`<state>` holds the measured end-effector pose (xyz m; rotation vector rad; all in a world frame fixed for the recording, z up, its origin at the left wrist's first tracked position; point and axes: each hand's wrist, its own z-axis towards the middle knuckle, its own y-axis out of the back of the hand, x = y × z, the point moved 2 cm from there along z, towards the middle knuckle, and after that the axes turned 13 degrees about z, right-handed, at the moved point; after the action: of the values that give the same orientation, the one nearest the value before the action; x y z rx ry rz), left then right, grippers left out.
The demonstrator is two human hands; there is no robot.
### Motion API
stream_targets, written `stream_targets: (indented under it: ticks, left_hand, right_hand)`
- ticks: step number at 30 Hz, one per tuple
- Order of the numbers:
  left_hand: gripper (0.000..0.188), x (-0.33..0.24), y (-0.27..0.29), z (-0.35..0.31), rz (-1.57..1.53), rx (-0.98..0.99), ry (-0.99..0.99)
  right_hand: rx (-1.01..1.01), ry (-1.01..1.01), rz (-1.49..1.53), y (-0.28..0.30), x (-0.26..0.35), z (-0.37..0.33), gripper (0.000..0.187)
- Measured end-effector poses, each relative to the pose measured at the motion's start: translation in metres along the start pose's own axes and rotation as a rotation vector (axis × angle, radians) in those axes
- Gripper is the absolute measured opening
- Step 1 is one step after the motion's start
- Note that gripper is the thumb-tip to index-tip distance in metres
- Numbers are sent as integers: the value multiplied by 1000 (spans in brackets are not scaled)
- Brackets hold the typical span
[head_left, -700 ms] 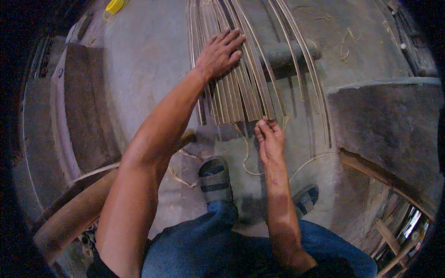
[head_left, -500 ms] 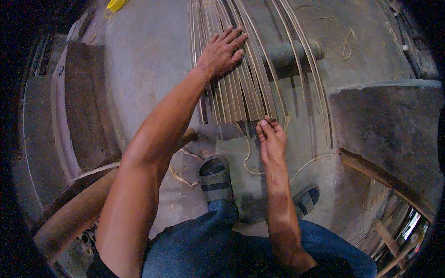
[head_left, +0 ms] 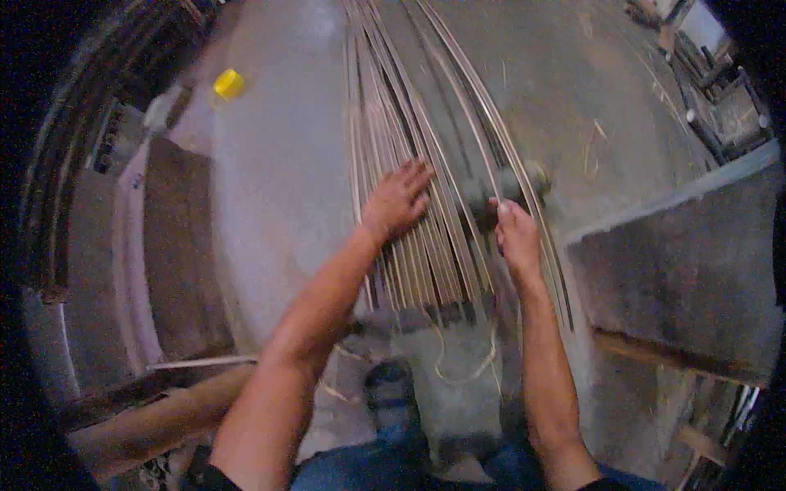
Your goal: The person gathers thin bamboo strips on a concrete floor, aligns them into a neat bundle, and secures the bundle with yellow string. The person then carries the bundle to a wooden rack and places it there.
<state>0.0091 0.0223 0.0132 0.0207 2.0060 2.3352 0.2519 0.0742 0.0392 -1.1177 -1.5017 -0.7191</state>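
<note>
The right hand (head_left: 519, 237) has left the near ends of the strip bundle (head_left: 426, 266) and moved up to the right; its thumb and forefinger are now closed on a single pale strip (head_left: 483, 147) that lies apart from the bundle. The left hand (head_left: 399, 200) remains flat on the bundle, fingers slightly spread, gripping nothing. The view has shifted, bringing the yellow container (head_left: 228, 84) fully into sight at upper left. The bundle of flat, bamboo-like strips fans toward the wearer above the concrete floor (head_left: 274, 155). A grey cylinder (head_left: 535, 174) lies crosswise beneath the strips, partly hidden by the right hand. A loose fibre length (head_left: 463, 380) curls below the near ends, close to a blurred sandal (head_left: 389, 380).
</note>
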Motion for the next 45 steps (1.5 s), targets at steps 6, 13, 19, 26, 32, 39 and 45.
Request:
stream_targets:
  ticks: [6, 13, 19, 26, 32, 39, 45]
  left_hand:
    - [54, 3, -2, -16, 89, 32, 68]
    - [50, -1, -5, 5, 80, 5, 25]
    - [48, 35, 14, 14, -22, -50, 32]
    - [51, 44, 59, 55, 201, -148, -9]
    - [52, 46, 34, 51, 194, -167, -3]
    - [56, 40, 45, 52, 212, -185, 178]
    - [46, 59, 41, 57, -128, -212, 120]
  right_hand:
    - [27, 283, -17, -75, 22, -70, 37]
    - [-59, 139, 59, -64, -46, -89, 32]
    - [42, -145, -172, -85, -28, -60, 38]
    - [-148, -195, 261, -80, 16, -87, 26]
    - [-217, -140, 468, -74, -12, -81, 26]
    - [-276, -265, 460, -72, -27, -88, 25]
    - [-298, -398, 669, -86, -24, -89, 23]
